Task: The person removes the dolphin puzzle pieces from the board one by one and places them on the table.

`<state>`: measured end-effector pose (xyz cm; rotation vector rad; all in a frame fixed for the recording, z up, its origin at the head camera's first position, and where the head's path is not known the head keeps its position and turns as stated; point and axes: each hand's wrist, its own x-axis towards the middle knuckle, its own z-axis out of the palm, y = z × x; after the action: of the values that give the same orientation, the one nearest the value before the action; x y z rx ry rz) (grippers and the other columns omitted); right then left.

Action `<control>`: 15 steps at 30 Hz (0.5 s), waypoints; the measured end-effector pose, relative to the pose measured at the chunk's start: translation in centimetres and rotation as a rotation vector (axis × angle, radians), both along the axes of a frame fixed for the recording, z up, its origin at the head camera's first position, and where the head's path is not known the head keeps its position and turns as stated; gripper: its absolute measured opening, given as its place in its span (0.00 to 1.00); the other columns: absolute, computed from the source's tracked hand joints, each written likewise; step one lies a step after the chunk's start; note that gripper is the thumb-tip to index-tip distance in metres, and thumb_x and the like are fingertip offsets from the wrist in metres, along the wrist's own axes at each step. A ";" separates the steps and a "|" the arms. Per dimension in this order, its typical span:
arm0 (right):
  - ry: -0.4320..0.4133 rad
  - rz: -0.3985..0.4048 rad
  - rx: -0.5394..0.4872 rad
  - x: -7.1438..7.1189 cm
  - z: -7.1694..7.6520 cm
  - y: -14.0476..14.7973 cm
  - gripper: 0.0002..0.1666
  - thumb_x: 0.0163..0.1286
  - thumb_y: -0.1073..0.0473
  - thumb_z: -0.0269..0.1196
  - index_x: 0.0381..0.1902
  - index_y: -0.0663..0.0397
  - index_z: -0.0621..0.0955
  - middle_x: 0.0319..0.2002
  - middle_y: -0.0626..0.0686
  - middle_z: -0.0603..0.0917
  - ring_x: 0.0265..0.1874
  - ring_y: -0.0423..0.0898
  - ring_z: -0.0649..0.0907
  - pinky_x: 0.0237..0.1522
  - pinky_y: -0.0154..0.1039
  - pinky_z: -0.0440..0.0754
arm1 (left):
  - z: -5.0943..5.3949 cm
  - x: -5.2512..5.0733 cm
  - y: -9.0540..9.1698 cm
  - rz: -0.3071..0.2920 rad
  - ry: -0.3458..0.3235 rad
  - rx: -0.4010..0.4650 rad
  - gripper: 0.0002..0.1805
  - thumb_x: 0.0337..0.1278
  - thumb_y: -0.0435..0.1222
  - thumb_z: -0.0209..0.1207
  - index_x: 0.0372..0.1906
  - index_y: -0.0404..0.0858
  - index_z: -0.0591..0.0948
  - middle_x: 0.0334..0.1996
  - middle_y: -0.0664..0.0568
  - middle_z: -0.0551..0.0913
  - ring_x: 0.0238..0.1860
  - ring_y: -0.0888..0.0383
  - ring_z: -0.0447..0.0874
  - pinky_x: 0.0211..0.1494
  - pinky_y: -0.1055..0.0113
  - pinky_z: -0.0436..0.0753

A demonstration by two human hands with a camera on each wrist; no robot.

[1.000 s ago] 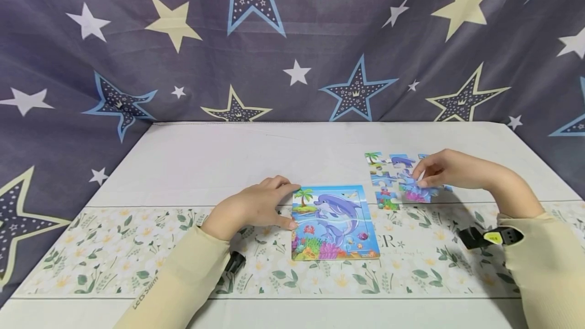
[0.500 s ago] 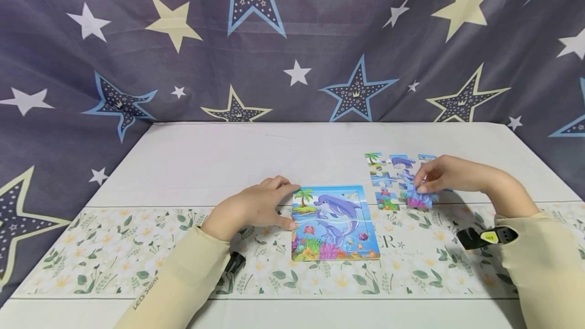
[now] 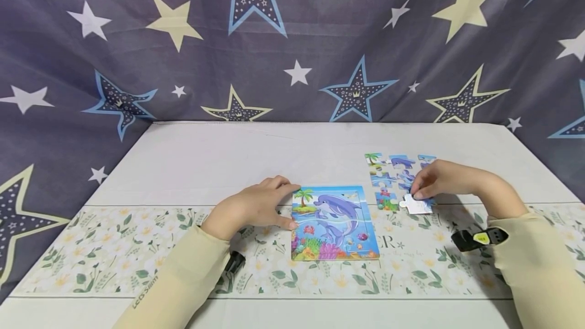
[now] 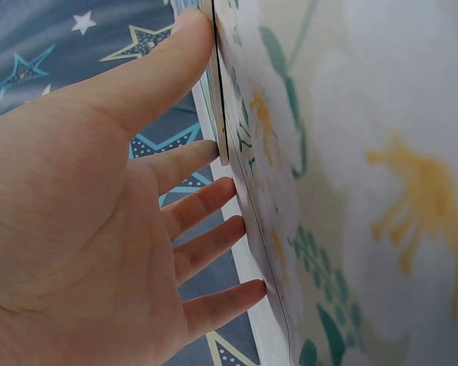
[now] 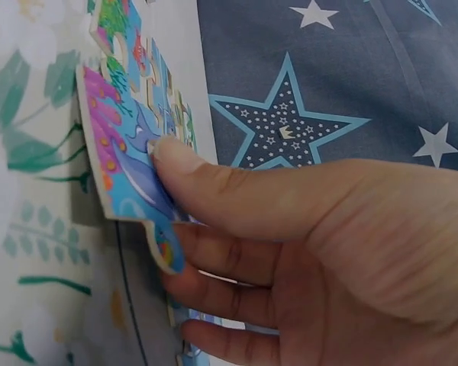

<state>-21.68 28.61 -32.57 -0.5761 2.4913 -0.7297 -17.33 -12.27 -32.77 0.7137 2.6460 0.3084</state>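
Observation:
In the head view my left hand (image 3: 256,206) lies at the left edge of a square dolphin puzzle board (image 3: 335,222). Its straight, spread fingers and thumb touch that edge; the left wrist view shows the thumb against the thin board side. My right hand (image 3: 450,182) pinches a puzzle piece (image 3: 417,206) between thumb and fingers, tilted up off the table. From the head it looks white with glare, but the right wrist view shows pink coral and a purple tail on this puzzle piece (image 5: 126,156). Other puzzle pieces (image 3: 383,178) lie in loose rows beside the hand, some hidden by it.
The white table (image 3: 256,154) has a floral printed strip (image 3: 151,248) across its front half. A dark star-patterned cloth (image 3: 283,95) rises behind the table's back edge. Straps with black devices (image 3: 480,238) sit on both wrists.
My right hand has drawn the coral puzzle piece a little towards the front and tilted it up, so glare now whitens it. The left hand and board have stayed put.

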 end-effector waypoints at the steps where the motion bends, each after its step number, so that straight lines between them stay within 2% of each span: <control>1: 0.000 0.000 0.004 0.0 0.0 -0.1 0.08 0.67 0.59 0.68 0.39 0.60 0.86 0.34 0.46 0.85 0.33 0.42 0.78 0.38 0.36 0.80 | 0.0 0.0 0.0 0.001 0.001 -0.001 0.48 0.56 0.57 0.66 0.78 0.50 0.58 0.73 0.51 0.59 0.74 0.50 0.55 0.71 0.47 0.63; 15: -0.014 -0.026 -0.008 0.1 -0.1 -0.2 0.08 0.66 0.60 0.69 0.37 0.60 0.83 0.31 0.47 0.84 0.30 0.42 0.79 0.35 0.37 0.80 | -0.2 -0.3 0.0 0.001 0.001 0.000 0.48 0.55 0.58 0.65 0.78 0.50 0.58 0.73 0.51 0.59 0.73 0.49 0.56 0.71 0.46 0.64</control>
<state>-21.55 28.39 -32.68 -0.5405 2.4887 -0.7509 -17.64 -12.32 -33.02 0.7124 2.6474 0.3090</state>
